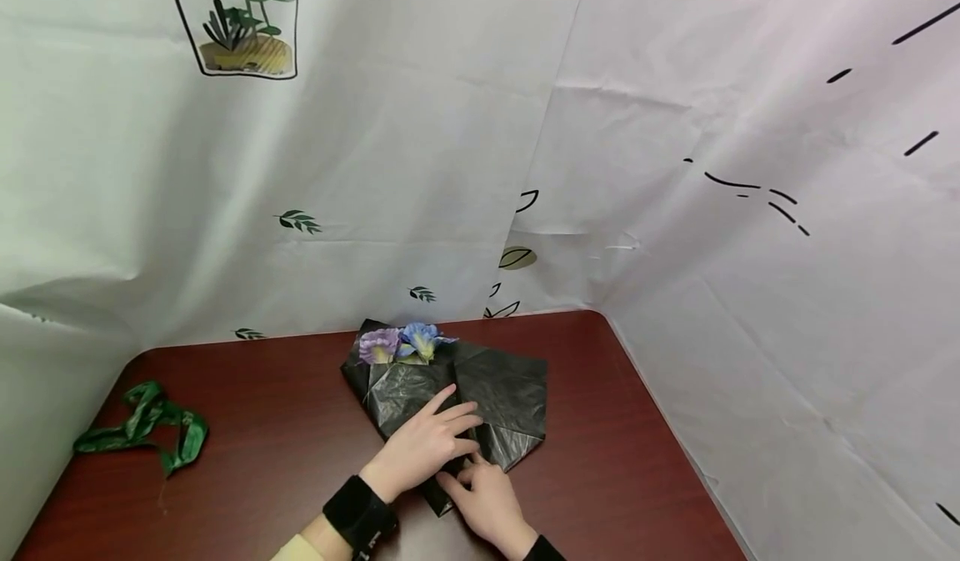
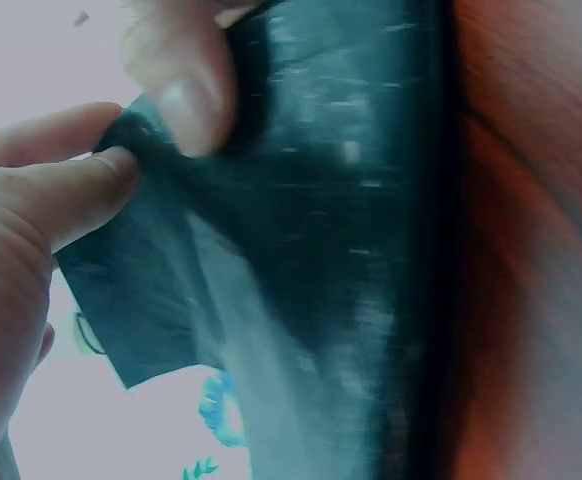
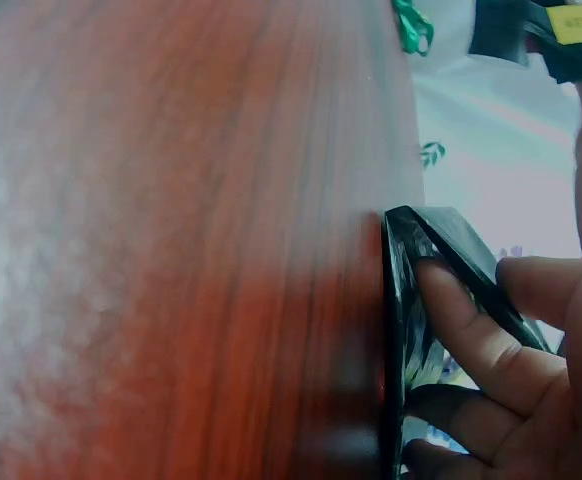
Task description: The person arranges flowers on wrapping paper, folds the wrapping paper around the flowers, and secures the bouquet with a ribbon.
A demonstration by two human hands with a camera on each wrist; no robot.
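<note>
A: What's farthest left?
B: A green ribbon (image 1: 142, 428), thin and shiny, lying in a crumpled loop on the reddish, wood-grained table (image 1: 262, 428).
A: And right of it?
B: The black paper (image 1: 405, 390), mid-table, wrapped into a cone. A purple flower (image 1: 379, 346) and a ruffled blue flower (image 1: 422, 341) show at its far end.
A: Its long axis?
B: Far to near — narrowing to a tip (image 1: 441, 507) that leans slightly right.
A: The hands?
B: The left hand (image 1: 423, 444) rests across the paper, fingers nearly straight. The right hand (image 1: 491, 498) is nearer the tip, thumb and finger pinching a fold.
A: Anything loose?
B: One broad flap (image 1: 502, 386) — creased, faintly glossy — spreads far and right of that pinch.
</note>
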